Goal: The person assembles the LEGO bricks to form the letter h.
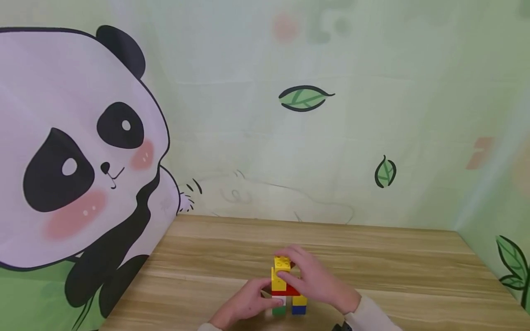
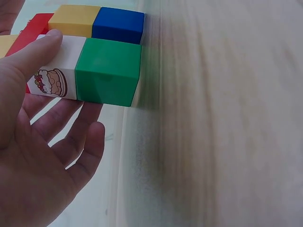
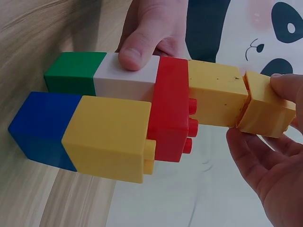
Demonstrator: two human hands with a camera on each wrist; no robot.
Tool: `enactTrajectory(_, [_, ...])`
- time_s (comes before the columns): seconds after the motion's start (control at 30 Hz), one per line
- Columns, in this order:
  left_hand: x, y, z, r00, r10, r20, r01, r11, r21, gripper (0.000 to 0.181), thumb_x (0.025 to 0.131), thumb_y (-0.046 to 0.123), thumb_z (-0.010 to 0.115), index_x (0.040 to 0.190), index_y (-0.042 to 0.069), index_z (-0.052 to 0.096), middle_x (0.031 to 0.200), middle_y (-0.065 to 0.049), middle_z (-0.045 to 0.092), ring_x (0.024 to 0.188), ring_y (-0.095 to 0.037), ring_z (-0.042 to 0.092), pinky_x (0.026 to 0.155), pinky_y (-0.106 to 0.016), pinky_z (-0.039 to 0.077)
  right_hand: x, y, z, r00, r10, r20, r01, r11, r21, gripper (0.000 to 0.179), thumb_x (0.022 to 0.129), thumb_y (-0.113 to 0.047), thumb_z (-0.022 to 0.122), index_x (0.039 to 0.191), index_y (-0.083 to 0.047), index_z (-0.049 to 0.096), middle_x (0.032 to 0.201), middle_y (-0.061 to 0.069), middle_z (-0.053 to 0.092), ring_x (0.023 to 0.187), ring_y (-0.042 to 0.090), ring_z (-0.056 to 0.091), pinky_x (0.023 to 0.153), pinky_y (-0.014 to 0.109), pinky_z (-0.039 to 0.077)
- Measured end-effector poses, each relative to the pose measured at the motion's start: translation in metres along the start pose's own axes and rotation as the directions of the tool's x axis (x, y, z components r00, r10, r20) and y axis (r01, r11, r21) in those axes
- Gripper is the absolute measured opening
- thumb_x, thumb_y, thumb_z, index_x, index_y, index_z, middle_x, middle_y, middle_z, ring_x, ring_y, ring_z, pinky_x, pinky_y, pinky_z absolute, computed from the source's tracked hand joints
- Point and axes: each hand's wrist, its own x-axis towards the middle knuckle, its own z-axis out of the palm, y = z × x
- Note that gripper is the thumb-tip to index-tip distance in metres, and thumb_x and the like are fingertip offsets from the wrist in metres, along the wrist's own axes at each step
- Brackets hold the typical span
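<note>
A small structure of toy building bricks stands on the table. One leg is a green brick (image 2: 109,71) under a white brick (image 3: 125,75) with a cake picture; the other is a blue brick (image 3: 45,130) under a yellow one (image 3: 106,137). Across both lies a red brick (image 3: 170,109), with another yellow brick (image 3: 215,92) on its left end. My left hand (image 1: 252,299) grips the white brick, thumb on its face. At the top my right hand (image 1: 316,278) pinches a yellow brick (image 3: 267,104), tilted slightly with a narrow gap against the yellow brick below.
The structure stands towards the near side of the wood-grain table (image 1: 198,257). Behind it hangs a pale green cloth backdrop (image 1: 232,115) with leaves and a large panda (image 1: 83,138) at the left.
</note>
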Motion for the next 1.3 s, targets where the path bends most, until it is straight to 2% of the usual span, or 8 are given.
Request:
enactTrajectory(0.37, [0.0001,-0.0008,0.0004,1.0,-0.008,0.002,0.008,1.0,-0.005,0.032,0.085,0.038,0.069,0.116,0.031,0.064,0.102,0.015,0.066,0.09,-0.007,0.058,0.078,-0.032,0.05,0.0013,-0.0032,-0.0018,0.999,0.029,0.041,-0.029,1.0,0.008,0.045,0.089,-0.016,0.068,0.13,-0.014,0.05,0.114,-0.005,0.053,0.092,0.008,0.054,0.079,0.026,0.051])
enactTrajectory(0.87, [0.0005,-0.0025,0.0017,1.0,0.021,-0.003,-0.021,1.0,-0.018,0.031,0.086,0.035,0.069,0.115,0.029,0.064,0.102,0.014,0.066,0.09,-0.007,0.059,0.076,-0.03,0.05,0.001,-0.0054,-0.0027,0.994,0.089,0.065,-0.088,0.996,-0.008,0.046,0.09,-0.019,0.067,0.132,-0.016,0.049,0.116,-0.005,0.054,0.093,0.008,0.054,0.082,0.025,0.05])
enactTrajectory(1.3, [0.0,-0.0022,0.0026,1.0,0.022,-0.011,-0.022,1.0,-0.021,0.031,0.086,0.035,0.069,0.116,0.029,0.064,0.103,0.014,0.065,0.09,-0.008,0.058,0.076,-0.029,0.05,-0.0007,-0.0029,-0.0019,0.997,0.056,0.054,-0.056,0.998,-0.005,0.045,0.09,-0.019,0.066,0.132,-0.017,0.049,0.114,-0.006,0.054,0.092,0.007,0.054,0.081,0.025,0.05])
